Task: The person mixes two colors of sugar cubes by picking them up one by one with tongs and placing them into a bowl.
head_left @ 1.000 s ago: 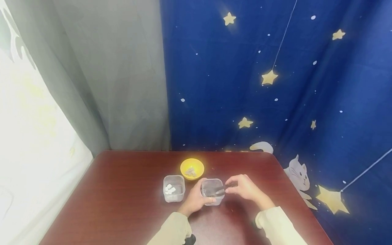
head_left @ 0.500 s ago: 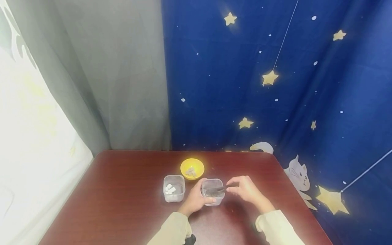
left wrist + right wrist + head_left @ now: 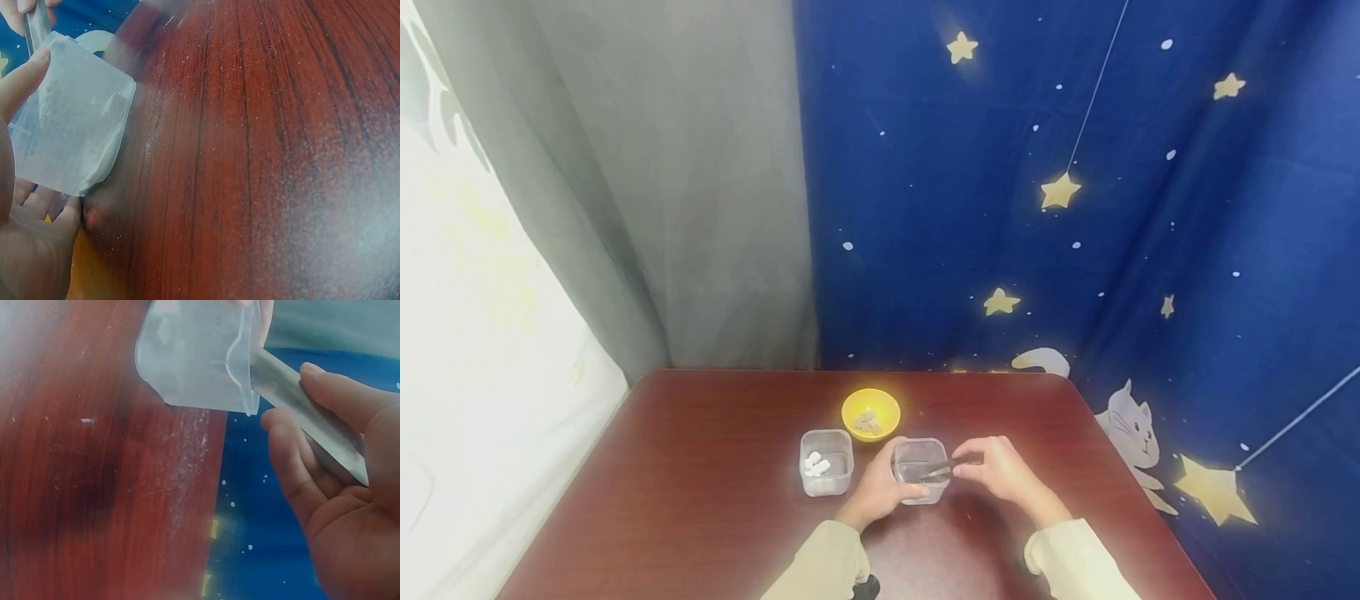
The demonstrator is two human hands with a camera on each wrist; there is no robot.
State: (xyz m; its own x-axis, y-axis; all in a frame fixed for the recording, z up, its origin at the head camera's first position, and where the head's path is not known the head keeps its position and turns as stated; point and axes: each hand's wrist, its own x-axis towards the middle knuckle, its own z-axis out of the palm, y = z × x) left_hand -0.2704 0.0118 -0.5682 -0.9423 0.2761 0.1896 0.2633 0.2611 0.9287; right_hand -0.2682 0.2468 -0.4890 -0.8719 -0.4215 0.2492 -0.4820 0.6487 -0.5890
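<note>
Near centre, over the surface (image 3: 700, 500): one clear container (image 3: 81, 119), grasped round its left side by the left hand (image 3: 880, 487). Metal tongs (image 3: 306, 412), one pair, pinched in the right hand (image 3: 996, 467), tips inside that container; any load indiscernible. Left: second clear container (image 3: 826, 490), white pieces (image 3: 817, 465) inside. Far, between both: yellow bowl (image 3: 886, 406) with greyish pieces (image 3: 867, 422). Status, as judged: under way; two vessels stocked, picking apparently unfinished, amount left unclear.

The square plastic tub (image 3: 190, 365) in the left hand (image 3: 877, 487) is tinted milky white, the flat metal tongs (image 3: 305, 412) in the right hand (image 3: 1000, 468) silver-grey. Below them, the wooden table (image 3: 715, 492) is streaked dark over red-brown; beyond, the blue fabric curtain (image 3: 925, 200) is patterned with yellow stars (image 3: 1060, 191).
</note>
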